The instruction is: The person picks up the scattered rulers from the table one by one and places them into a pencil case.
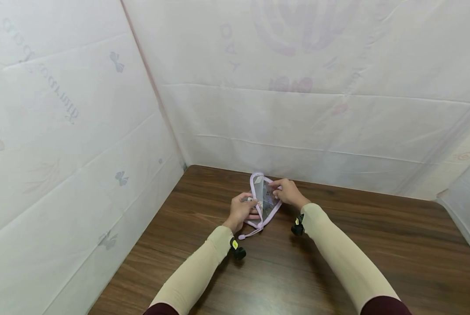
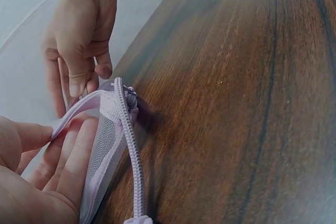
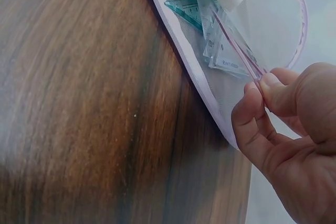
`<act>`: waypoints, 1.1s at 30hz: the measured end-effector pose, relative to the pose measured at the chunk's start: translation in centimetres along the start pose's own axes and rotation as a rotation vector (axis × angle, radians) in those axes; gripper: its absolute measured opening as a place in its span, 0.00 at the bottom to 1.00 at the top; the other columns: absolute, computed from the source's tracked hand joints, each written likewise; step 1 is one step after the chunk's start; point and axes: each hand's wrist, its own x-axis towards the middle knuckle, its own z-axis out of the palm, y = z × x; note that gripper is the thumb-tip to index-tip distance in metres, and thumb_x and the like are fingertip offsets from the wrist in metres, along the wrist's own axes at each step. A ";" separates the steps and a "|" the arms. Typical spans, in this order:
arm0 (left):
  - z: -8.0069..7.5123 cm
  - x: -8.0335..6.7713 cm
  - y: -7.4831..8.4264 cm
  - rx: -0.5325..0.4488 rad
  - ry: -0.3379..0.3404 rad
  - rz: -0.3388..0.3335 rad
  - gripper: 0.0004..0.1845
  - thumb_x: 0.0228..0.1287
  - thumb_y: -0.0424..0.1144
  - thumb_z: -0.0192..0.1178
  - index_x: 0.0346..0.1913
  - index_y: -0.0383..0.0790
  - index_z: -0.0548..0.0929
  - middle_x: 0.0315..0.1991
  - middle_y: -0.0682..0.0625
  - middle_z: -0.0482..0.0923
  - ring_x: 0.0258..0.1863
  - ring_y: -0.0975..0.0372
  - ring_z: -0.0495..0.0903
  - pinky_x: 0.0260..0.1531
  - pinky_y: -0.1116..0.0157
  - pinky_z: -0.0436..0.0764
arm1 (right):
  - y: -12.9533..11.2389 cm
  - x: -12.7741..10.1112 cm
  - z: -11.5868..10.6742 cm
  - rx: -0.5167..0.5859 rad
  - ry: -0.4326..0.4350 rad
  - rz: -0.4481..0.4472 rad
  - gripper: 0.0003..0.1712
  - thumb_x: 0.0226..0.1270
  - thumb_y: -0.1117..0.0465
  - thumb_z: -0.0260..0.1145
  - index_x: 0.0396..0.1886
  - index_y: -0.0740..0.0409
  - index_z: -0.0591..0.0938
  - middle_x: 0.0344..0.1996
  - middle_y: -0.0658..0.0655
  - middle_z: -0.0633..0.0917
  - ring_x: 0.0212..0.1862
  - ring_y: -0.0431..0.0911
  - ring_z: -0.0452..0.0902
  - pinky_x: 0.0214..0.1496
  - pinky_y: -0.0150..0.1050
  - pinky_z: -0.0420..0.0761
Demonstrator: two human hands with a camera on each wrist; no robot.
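Observation:
A mesh zipper pouch (image 1: 275, 211) with lilac trim lies near the table's far edge, its mouth spread apart. My left hand (image 1: 240, 210) pinches the lilac zipper edge between thumb and fingers, with several fingers inside the mouth. My right hand (image 3: 294, 114) pinches a thin clear plastic piece (image 3: 236, 45) with pinkish edges, seen nearly edge-on; its exact kind is unclear. Other clear drawing pieces (image 3: 226, 62) with printed marks and a teal set square (image 3: 185, 11) show at the pouch. A zipper cord (image 2: 136, 171) hangs from the pouch's near end.
The brown wood-grain table (image 1: 282, 271) spreads under both forearms. White printed sheets (image 1: 298, 122) hang behind it and along the left side (image 1: 81, 183). A small black camera is strapped to each wrist.

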 end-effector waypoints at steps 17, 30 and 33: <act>-0.2 -0.1 0.1 0.008 0.000 0.008 0.13 0.71 0.27 0.62 0.55 0.30 0.78 0.36 0.37 0.88 0.25 0.56 0.88 0.32 0.51 0.92 | -0.4 0.3 0.9 0.022 -0.014 -0.002 0.19 0.69 0.74 0.65 0.58 0.63 0.85 0.42 0.60 0.88 0.25 0.45 0.81 0.22 0.33 0.84; -0.2 0.0 -0.1 0.016 -0.004 0.007 0.12 0.71 0.27 0.62 0.54 0.30 0.78 0.36 0.38 0.88 0.26 0.57 0.88 0.31 0.53 0.92 | -1.2 0.2 1.2 0.023 -0.022 0.044 0.19 0.69 0.74 0.65 0.58 0.63 0.85 0.41 0.58 0.87 0.28 0.45 0.82 0.24 0.33 0.84; -0.1 0.0 0.0 0.018 -0.004 0.007 0.12 0.71 0.27 0.62 0.54 0.30 0.78 0.37 0.37 0.88 0.26 0.56 0.88 0.31 0.53 0.92 | -1.3 0.2 1.1 0.014 -0.020 0.037 0.19 0.69 0.74 0.65 0.58 0.63 0.85 0.40 0.57 0.88 0.28 0.46 0.82 0.23 0.33 0.84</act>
